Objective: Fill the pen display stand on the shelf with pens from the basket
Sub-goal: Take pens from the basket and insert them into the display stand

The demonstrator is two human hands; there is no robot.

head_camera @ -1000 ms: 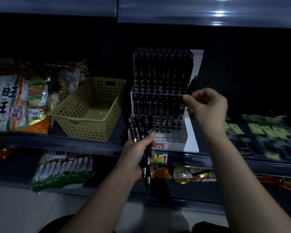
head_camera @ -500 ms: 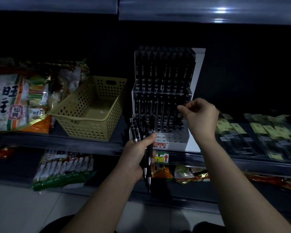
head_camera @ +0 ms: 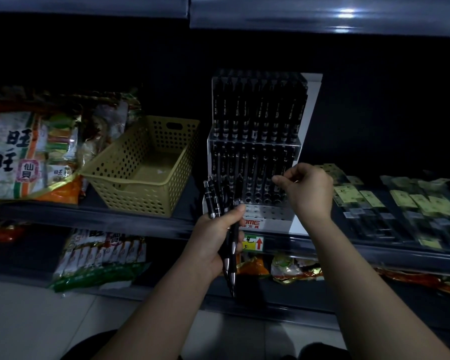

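A tiered clear and white pen display stand stands on the dark shelf, its upper and middle rows packed with black pens. The front row of holes holds no pens. My left hand grips a bundle of several black pens upright, just in front of the stand's left corner. My right hand reaches the right end of the middle row, fingertips pinching a pen that sits in the stand. The yellow perforated basket left of the stand looks empty.
Large snack bags lie left of the basket. Flat packets with yellow labels cover the shelf to the right. More snack packs fill the lower shelf. Another shelf edge overhangs the stand. A price tag sits under it.
My right hand has come down and left with a pen, from above the stand's right side to the right end of the middle row. The left hand has stayed put.
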